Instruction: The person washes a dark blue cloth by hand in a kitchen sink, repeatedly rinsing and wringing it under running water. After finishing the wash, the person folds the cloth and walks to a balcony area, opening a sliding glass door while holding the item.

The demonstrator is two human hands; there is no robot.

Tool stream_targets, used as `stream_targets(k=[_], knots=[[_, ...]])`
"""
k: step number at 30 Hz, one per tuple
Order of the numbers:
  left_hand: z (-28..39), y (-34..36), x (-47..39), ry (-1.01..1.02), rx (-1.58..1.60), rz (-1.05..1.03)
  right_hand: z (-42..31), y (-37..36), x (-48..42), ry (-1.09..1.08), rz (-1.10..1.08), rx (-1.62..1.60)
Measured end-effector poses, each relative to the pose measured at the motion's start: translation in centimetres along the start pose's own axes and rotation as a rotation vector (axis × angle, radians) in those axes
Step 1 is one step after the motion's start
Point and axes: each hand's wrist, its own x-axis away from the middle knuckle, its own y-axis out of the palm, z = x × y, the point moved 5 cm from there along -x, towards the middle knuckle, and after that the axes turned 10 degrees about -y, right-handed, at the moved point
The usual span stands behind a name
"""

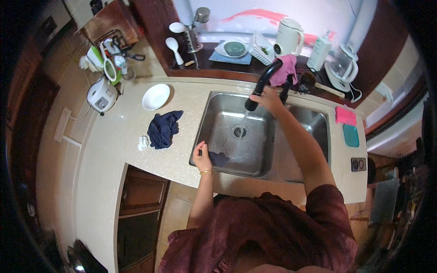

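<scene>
My right hand (269, 100) is closed around the black faucet spout (260, 87) over the left basin of the steel sink (235, 112). A thin stream of water falls from the spout toward the drain (239, 131). At the basin's left front rim is my left hand (202, 158), its fingers curled close together. Just right of it, a dark navy patch (219, 159) that looks like cloth lies in the basin; whether the fingers hold it I cannot tell. On the counter to the left sits a crumpled navy cloth (164, 129), beside a small white crumpled piece (143, 143).
A white bowl (156, 97) and a rice cooker (102, 95) stand on the left counter. A pink cloth (286, 70) hangs over the faucet. Behind stand a kettle (288, 37), a pump bottle (319, 51) and a glass pot (342, 65). A pink cloth (345, 115) and teal tray (351, 135) lie right.
</scene>
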Motion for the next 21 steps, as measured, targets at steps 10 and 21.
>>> stream_targets(k=[10, 21], knots=[[0.7, -4.0, 4.0, -0.072, 0.034, 0.036, 2.0, 2.5, -4.1, -0.074, 0.317, 0.427], [0.3, -5.1, 4.1, -0.094, 0.023, 0.026, -1.6, 1.4, -3.0, -0.264, 0.279, 0.863]])
